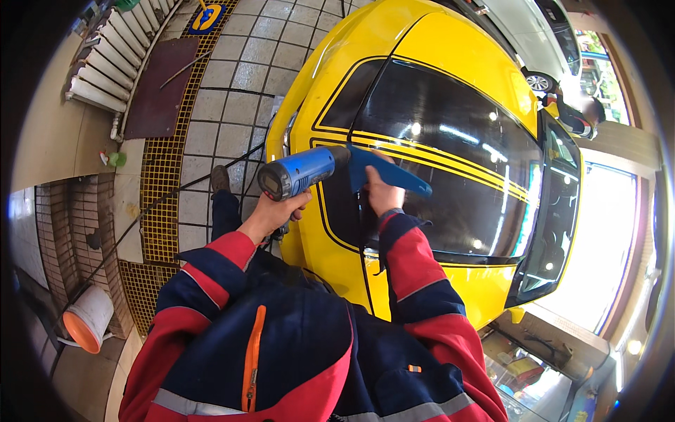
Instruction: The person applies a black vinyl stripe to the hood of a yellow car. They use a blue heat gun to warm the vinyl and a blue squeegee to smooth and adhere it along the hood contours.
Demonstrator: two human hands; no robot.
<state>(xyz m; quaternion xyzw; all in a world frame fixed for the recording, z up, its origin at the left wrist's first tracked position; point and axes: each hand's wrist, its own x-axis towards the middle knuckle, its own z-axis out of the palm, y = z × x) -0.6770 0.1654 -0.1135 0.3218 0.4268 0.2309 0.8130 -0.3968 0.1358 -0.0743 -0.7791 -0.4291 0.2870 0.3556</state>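
Observation:
My left hand [275,212] is closed around the grip of a blue heat gun [304,171] with a small display on its rear end. Its dark nozzle points right, toward a blue squeegee [359,167]. My right hand [384,186] grips that squeegee and holds it over the car's dark surface near a panel seam. The yellow car [436,36] has a glossy black section [443,119] crossed by yellow and black stripes. From this view I cannot tell whether the squeegee's edge touches the surface.
A black cord [172,191] runs across the tiled floor [211,105] and a yellow floor grate [160,169]. A white bucket [90,316] with an orange inside lies at lower left. A radiator [116,60] lines the wall. Another person [578,119] and a white car [524,28] are at upper right.

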